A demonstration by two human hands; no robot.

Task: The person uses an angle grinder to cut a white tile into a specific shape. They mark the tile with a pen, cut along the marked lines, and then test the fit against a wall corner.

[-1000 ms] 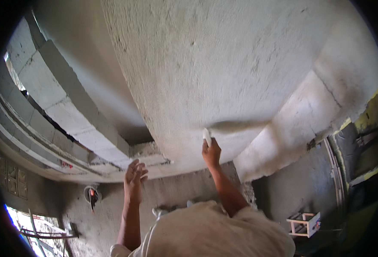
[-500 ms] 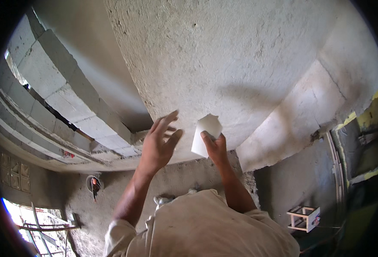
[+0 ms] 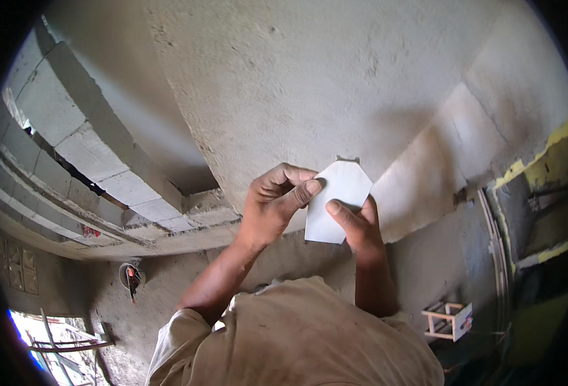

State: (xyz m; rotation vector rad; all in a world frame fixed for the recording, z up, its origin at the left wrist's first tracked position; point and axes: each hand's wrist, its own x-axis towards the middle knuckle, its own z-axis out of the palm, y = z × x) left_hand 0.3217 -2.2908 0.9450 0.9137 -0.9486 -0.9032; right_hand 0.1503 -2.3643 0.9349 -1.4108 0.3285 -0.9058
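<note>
Held in front of me is a flat white piece [image 3: 337, 215] with clipped upper corners and a small notched edge at its top; its material is unclear. My left hand [image 3: 273, 204] pinches its upper left edge between thumb and fingers. On the right side, my right hand [image 3: 361, 226] grips it with the thumb flat on its face and the fingers mostly hidden behind. A rough grey plastered surface [image 3: 284, 83] spreads beyond both hands.
Grey concrete blocks [image 3: 88, 148] run along the left. Lower left, a bucket [image 3: 129, 275] holds an orange-handled tool. A small wooden stool [image 3: 448, 320] stands at lower right. Long strips [image 3: 499, 244] lean at the right near yellow-edged boards.
My left hand has come right and taken hold of the white piece's edge. The right hand has shifted a little to the right with the piece, whose face now shows more fully.
</note>
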